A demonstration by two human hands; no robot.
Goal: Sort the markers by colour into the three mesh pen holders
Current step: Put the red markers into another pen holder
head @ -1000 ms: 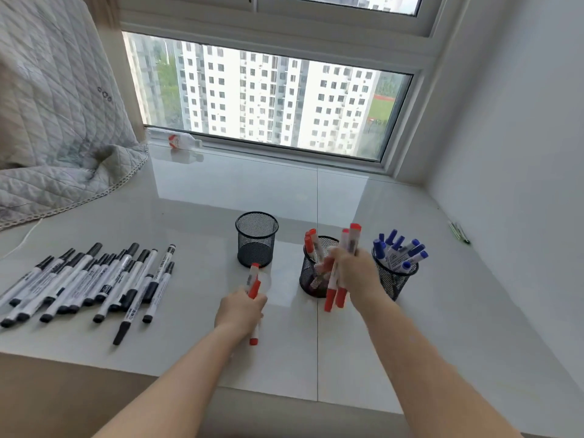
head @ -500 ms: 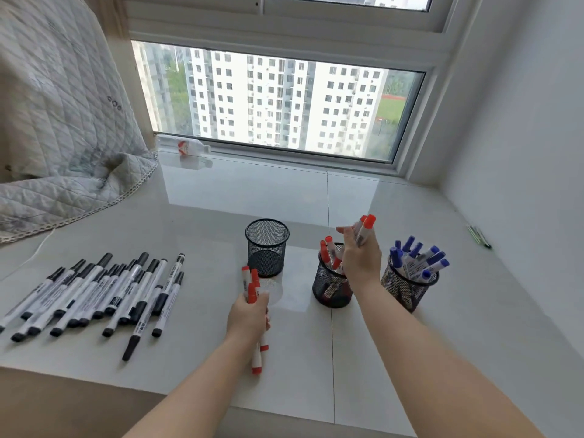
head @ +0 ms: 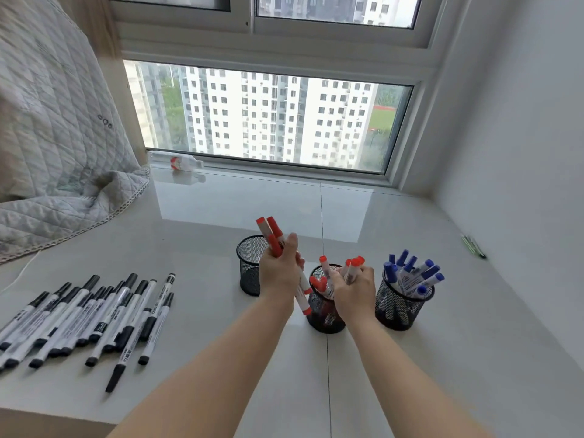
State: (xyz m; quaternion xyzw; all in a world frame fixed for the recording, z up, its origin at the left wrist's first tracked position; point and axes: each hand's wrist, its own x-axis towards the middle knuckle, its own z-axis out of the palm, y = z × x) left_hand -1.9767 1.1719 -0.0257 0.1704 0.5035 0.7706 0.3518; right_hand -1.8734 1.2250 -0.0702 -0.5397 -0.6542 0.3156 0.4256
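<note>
1. Left hand [head: 278, 273] is closed around a bundle of red markers [head: 274, 237], caps above the fist.
2. Right hand [head: 354, 289] clasps more red ones over the middle holder [head: 325, 314] directly beneath it.
3. They look light, stiff and smooth; grip them mid-barrel.

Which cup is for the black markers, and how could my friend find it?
Start at the big window and come down to the white tiled ledge, where three black wire-mesh pen cups stand in a row. Take the leftmost mesh cup, behind the left hand. Its neighbours hold red and blue markers, and no markers show in it.
</note>
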